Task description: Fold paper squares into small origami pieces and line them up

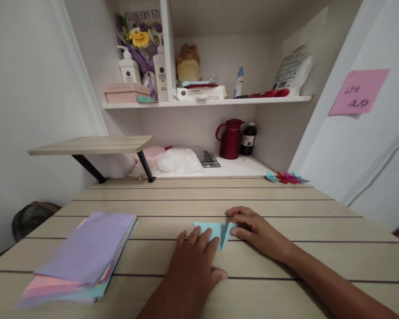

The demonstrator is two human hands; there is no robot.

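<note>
A light blue folded paper piece lies on the wooden table, shaped like a downward-pointing triangle. My left hand lies flat on the table with fingers stretched out, the fingertips pressing the paper's left half. My right hand comes in from the right, fingers curled together, pinching the paper's right corner.
A stack of coloured paper sheets, purple on top, sits at the left front. Finished folded pieces in blue and red lie at the table's far right. Beyond stand a small raised shelf, a red jug and a dark bottle.
</note>
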